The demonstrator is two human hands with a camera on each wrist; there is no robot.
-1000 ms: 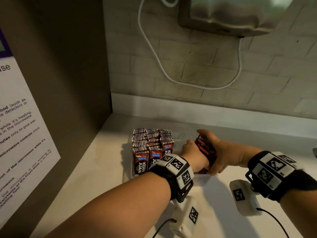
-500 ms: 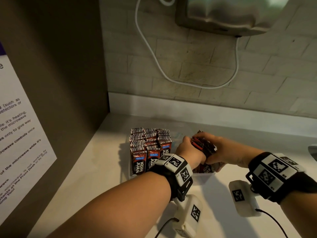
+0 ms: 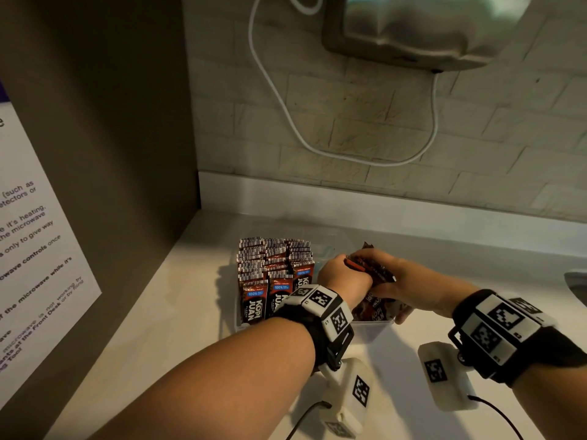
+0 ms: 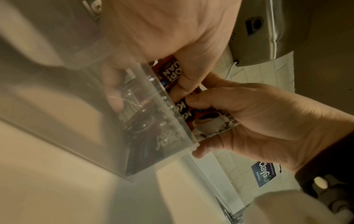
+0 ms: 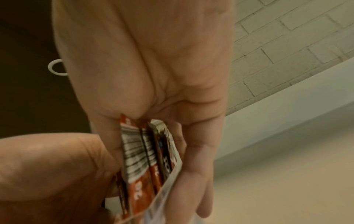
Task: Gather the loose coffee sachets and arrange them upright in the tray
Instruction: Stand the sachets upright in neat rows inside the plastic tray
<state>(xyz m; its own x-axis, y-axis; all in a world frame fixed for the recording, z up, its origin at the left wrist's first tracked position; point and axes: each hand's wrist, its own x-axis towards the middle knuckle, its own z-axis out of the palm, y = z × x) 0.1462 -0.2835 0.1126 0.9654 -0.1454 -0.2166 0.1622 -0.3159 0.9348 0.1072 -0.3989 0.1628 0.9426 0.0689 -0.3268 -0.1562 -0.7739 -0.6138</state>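
**Both hands grip sachets over the tray**

At 3 o'clock inside the clear tray (image 3: 371, 327), the left hand (image 3: 344, 281) and right hand (image 3: 409, 285) curl their fingers around one bundle of sachets (image 3: 371, 271). Upright sachet rows (image 3: 273, 271) fill its 9 o'clock side.

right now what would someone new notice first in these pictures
Both hands meet over the right part of a clear tray on the pale counter, the left hand and the right hand gripping one bundle of coffee sachets. To their left, rows of sachets stand upright and tightly packed in the tray. On the brick wall above hangs a shiny metal appliance with a looping white cord.
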